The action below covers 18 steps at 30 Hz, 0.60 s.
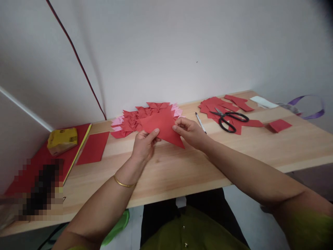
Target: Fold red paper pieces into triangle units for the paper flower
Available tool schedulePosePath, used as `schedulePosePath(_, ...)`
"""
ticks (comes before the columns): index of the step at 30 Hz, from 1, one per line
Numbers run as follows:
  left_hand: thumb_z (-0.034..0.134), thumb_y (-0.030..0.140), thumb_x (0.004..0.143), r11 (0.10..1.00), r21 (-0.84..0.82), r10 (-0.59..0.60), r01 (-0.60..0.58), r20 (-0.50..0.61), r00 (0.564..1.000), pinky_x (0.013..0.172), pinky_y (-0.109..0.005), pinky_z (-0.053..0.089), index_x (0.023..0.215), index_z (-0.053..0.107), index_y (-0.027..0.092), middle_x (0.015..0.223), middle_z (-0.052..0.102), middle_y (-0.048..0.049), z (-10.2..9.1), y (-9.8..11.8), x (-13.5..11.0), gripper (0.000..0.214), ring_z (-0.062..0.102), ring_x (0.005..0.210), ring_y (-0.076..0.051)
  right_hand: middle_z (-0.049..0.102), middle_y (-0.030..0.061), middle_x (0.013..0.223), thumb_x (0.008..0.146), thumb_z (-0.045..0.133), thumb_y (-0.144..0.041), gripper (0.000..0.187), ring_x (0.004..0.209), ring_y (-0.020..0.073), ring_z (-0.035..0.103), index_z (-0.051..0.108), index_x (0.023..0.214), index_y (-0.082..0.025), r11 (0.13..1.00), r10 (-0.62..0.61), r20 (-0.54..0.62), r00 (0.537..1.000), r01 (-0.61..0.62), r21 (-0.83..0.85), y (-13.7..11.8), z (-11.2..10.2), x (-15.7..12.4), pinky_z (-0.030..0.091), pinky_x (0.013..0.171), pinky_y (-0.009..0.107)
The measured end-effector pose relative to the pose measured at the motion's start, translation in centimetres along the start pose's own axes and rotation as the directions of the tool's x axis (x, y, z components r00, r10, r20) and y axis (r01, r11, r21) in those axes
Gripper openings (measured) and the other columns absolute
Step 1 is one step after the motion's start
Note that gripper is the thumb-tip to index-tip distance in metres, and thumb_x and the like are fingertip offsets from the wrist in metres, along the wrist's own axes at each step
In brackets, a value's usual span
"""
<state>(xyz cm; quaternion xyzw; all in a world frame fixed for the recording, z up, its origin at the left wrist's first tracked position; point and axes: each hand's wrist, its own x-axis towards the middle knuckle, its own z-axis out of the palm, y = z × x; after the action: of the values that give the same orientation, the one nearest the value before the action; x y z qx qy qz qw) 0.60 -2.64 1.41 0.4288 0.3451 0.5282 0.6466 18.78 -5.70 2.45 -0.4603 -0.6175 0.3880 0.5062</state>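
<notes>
Between my two hands, a sheet of red paper point(165, 126) is held above the table, tilted with one corner pointing down to the right. My left hand point(145, 142) pinches its lower left edge, thumb on top. On the right edge, my right hand point(188, 131) grips the sheet between thumb and fingers. Just behind the sheet lies a pile of folded red and pink paper pieces point(130, 121), which the sheet partly covers.
Right of my hands are a pen point(200, 122), black-handled scissors point(227, 119) on red paper pieces point(212, 104), and a folded red piece point(279, 125). To the left lie a red sheet point(93, 148) and a yellow package point(62, 140). A wall point(169, 52) rises behind the wooden table point(166, 177).
</notes>
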Motion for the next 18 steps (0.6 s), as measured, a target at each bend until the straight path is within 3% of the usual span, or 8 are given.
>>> schedulePosePath(2, 0.077, 0.034, 0.064, 0.988, 0.109, 0.114, -0.109, -0.044, 0.992, 0.059, -0.023, 0.043, 0.072, 0.064, 0.016, 0.068, 0.063, -0.0003, -0.3, 0.7, 0.2, 0.023, 0.050, 0.056, -0.009, 0.047, -0.0041, 0.061, 0.082, 0.056, -0.039, 0.023, 0.054, 0.0087, 0.041, 0.050, 0.073, -0.018, 0.995, 0.070, 0.091, 0.993, -0.063, -0.079, -0.2, -0.8, 0.2, 0.032, 0.053, 0.022)
schedulePosePath(3, 0.075, 0.034, 0.067, 0.957, 0.183, 0.242, -0.223, -0.086, 0.967, 0.064, -0.023, 0.044, 0.072, 0.064, 0.016, 0.070, 0.062, -0.0004, -0.5, 1.2, 0.2, 0.022, 0.053, 0.061, -0.009, 0.049, -0.0036, 0.060, 0.081, 0.056, -0.038, 0.023, 0.053, 0.0090, 0.042, 0.051, 0.072, -0.018, 0.988, 0.109, 0.141, 0.984, -0.091, -0.128, -0.2, -1.2, 0.2, 0.032, 0.052, 0.023)
schedulePosePath(6, 0.071, 0.030, 0.072, 0.722, 0.490, 0.602, -0.488, -0.099, 0.792, 0.072, -0.024, 0.043, 0.078, 0.063, 0.019, 0.076, 0.060, 0.0003, -0.8, 2.6, 0.0, 0.015, 0.053, 0.070, -0.011, 0.059, 0.0002, 0.066, 0.080, 0.055, -0.033, 0.018, 0.058, 0.0117, 0.050, 0.058, 0.072, -0.018, 0.946, 0.166, 0.286, 0.944, -0.071, -0.315, 0.1, -1.9, 0.3, 0.037, 0.055, 0.024)
schedulePosePath(7, 0.069, 0.029, 0.075, 0.632, 0.570, 0.645, -0.525, -0.012, 0.764, 0.073, -0.024, 0.043, 0.078, 0.064, 0.019, 0.077, 0.060, -0.0006, -0.8, 2.8, -0.2, 0.012, 0.054, 0.072, -0.012, 0.061, 0.0009, 0.068, 0.080, 0.055, -0.030, 0.015, 0.061, 0.0126, 0.052, 0.059, 0.071, -0.018, 0.920, 0.155, 0.305, 0.940, -0.025, -0.391, 0.4, -1.9, 0.3, 0.037, 0.057, 0.024)
schedulePosePath(9, 0.064, 0.025, 0.078, 0.478, 0.668, 0.579, -0.570, 0.248, 0.777, 0.074, -0.026, 0.042, 0.079, 0.065, 0.019, 0.079, 0.061, -0.0026, -0.7, 2.6, -0.5, 0.006, 0.055, 0.076, -0.014, 0.063, 0.0016, 0.068, 0.078, 0.055, -0.023, 0.012, 0.063, 0.0139, 0.053, 0.061, 0.070, -0.018, 0.850, 0.121, 0.313, 0.942, 0.064, -0.522, 1.0, -1.4, 0.2, 0.037, 0.059, 0.025)
schedulePosePath(12, 0.054, 0.017, 0.081, 0.348, 0.689, 0.232, -0.636, 0.594, 0.770, 0.076, -0.028, 0.042, 0.083, 0.068, 0.020, 0.083, 0.065, -0.0053, -0.6, 1.2, -0.9, 0.014, 0.057, 0.080, -0.017, 0.064, 0.0028, 0.068, 0.078, 0.055, -0.018, 0.010, 0.062, 0.0147, 0.053, 0.062, 0.071, -0.018, 0.768, 0.091, 0.298, 0.950, 0.123, -0.628, 2.1, -0.4, 0.1, 0.034, 0.059, 0.025)
schedulePosePath(15, 0.052, 0.011, 0.077, 0.279, 0.698, -0.028, -0.659, 0.692, 0.721, 0.074, -0.029, 0.043, 0.079, 0.069, 0.020, 0.087, 0.065, -0.0070, -0.7, -0.5, -1.1, 0.020, 0.058, 0.081, -0.019, 0.065, 0.0037, 0.069, 0.078, 0.055, -0.018, 0.010, 0.062, 0.0148, 0.052, 0.063, 0.072, -0.018, 0.729, 0.078, 0.294, 0.953, 0.146, -0.669, 2.6, -0.1, 0.2, 0.032, 0.057, 0.025)
schedulePosePath(18, 0.051, 0.010, 0.075, 0.264, 0.704, -0.090, -0.660, 0.699, 0.710, 0.074, -0.030, 0.043, 0.078, 0.069, 0.020, 0.087, 0.064, -0.0076, -0.9, -1.2, -1.0, 0.021, 0.058, 0.084, -0.020, 0.064, 0.0036, 0.071, 0.075, 0.057, -0.017, 0.005, 0.062, 0.0143, 0.051, 0.062, 0.072, -0.018, 0.709, 0.071, 0.239, 0.968, 0.119, -0.695, 2.2, -1.1, 0.4, 0.032, 0.057, 0.025)
